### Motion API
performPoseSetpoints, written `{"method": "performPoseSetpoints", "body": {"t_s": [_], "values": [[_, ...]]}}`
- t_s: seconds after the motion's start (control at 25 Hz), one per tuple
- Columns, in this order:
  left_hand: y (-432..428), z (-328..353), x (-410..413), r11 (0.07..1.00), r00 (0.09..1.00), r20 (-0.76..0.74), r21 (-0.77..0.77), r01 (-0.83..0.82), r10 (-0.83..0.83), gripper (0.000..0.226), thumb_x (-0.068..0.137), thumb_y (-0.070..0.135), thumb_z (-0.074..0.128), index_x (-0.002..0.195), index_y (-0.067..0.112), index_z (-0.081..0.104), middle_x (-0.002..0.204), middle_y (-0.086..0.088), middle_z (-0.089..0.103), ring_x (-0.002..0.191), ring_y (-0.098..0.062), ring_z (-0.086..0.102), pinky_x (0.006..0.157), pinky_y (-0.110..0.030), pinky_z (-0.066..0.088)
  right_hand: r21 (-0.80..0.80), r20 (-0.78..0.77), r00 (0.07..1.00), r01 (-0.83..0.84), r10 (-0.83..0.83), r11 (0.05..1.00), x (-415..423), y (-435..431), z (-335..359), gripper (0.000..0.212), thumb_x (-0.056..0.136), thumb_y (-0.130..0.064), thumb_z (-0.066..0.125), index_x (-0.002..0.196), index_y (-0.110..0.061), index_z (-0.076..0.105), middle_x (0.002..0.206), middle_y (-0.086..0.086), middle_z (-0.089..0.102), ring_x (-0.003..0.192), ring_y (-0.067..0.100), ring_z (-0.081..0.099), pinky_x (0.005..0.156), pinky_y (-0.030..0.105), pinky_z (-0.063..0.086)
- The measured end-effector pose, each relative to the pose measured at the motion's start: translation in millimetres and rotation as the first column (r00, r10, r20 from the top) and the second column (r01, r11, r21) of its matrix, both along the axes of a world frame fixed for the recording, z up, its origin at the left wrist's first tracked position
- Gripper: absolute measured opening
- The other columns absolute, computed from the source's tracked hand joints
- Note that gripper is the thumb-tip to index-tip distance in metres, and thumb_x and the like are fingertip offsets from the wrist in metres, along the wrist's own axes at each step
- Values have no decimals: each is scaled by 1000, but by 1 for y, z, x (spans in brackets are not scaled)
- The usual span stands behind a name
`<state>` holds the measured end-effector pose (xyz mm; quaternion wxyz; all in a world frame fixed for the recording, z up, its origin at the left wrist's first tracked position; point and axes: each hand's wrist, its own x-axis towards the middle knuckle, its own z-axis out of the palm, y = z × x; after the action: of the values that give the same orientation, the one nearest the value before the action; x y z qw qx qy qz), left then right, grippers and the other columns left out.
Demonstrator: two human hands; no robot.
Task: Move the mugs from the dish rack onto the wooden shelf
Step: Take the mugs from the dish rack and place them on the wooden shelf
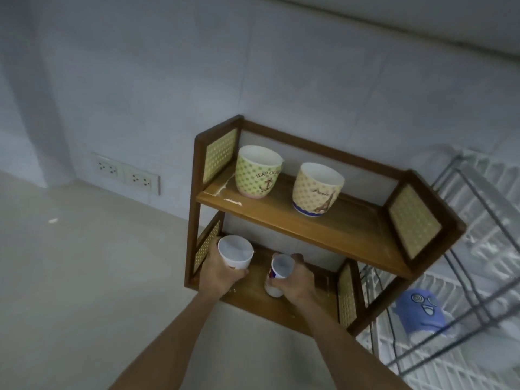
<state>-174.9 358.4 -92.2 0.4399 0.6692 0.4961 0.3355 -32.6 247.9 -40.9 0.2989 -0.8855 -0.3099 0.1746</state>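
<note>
A two-tier wooden shelf stands on the counter against the wall. On its top tier sit a green dotted anchor mug and a cream Eiffel-tower mug, both upright. My left hand grips a white mug at the left end of the lower tier. My right hand holds a smaller white mug with a blue band over the middle of the lower tier. A blue cartoon-face mug lies in the dish rack on the right.
The white wire dish rack stands right beside the shelf's right side. A double wall socket is on the tiled wall to the left. Pale countertop stretches left and in front of the shelf.
</note>
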Motion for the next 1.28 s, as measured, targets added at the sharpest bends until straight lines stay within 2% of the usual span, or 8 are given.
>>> {"method": "performPoseSetpoints", "body": {"t_s": [0.28, 0.44, 0.56, 0.68, 0.8, 0.88, 1.0, 1.28], "values": [[17, -20, -2, 998, 999, -22, -29, 48, -49, 116, 50, 29, 93, 142, 20, 24, 140, -5, 46, 130, -27, 42, 106, -40, 37, -15, -50, 999, -1, 0, 1000, -2, 22, -21, 68, 68, -21, 85, 127, -12, 53, 128, 8, 61, 116, 22, 57, 87, 26, 45], [17, -12, -9, 988, 990, -4, -65, 142, -142, 109, 61, 18, 89, 145, 17, 21, 144, -7, 43, 133, -28, 39, 109, -39, 33, -11, -57, 997, -48, 47, 999, -6, 20, -20, 80, 72, -16, 81, 140, -15, 39, 137, 10, 52, 126, 25, 50, 99, 34, 45], [-8, 6, -15, 994, 997, -43, -92, 52, -56, 99, 70, 11, 82, 147, 12, 20, 147, -12, 40, 136, -31, 38, 111, -44, 34, 43, -57, 998, -39, 41, 998, -17, 0, -14, 76, 75, -18, 78, 139, -13, 38, 140, 11, 46, 127, 25, 46, 100, 31, 41], [-66, 15, -20, 1000, 998, -59, -9, 11, -11, 85, 79, 1, 69, 147, 1, 18, 148, -23, 30, 134, -38, 36, 107, -48, 39, 113, -73, 996, -42, 51, 993, -32, -48, -3, 76, 83, -20, 70, 147, -13, 28, 151, 10, 35, 136, 25, 38, 107, 31, 35], [-131, 18, -17, 967, 977, -60, 140, 210, -204, 66, 83, 0, 64, 142, 5, 34, 141, -17, 41, 127, -31, 45, 103, -44, 43, 250, 52, 993, -115, 106, 961, -46, -126, 5, 60, 85, -16, 68, 138, -15, 42, 132, 2, 52, 122, 18, 53, 97, 15, 42], [-166, 27, -13, 887, 911, -70, 205, 413, -407, 47, 86, 4, 63, 129, 18, 52, 127, -2, 57, 116, -15, 55, 97, -32, 47, 354, 116, 988, -140, 106, 925, -50, -186, 13, 42, 83, -11, 66, 122, -21, 56, 111, -9, 59, 106, -1, 58, 79, -1, 43], [-206, 39, -8, 693, 699, -82, 96, 715, -710, 32, 90, 5, 59, 105, 32, 66, 106, 16, 69, 100, 6, 62, 85, -18, 48, 437, 168, 984, -123, 53, 891, -33, -264, 24, 35, 81, -3, 65, 96, -35, 63, 92, -21, 67, 90, -7, 63, 66, 6, 49], [-304, 73, 53, 448, 449, -42, 38, 893, -892, 33, 92, 13, 55, 94, 44, 67, 101, 19, 72, 97, 3, 65, 84, -11, 47, 388, 110, 985, 78, -130, 918, 73, -361, 27, 37, 83, 1, 64, 87, -35, 61, 93, -16, 68, 91, -6, 62, 61, 4, 45]]}}
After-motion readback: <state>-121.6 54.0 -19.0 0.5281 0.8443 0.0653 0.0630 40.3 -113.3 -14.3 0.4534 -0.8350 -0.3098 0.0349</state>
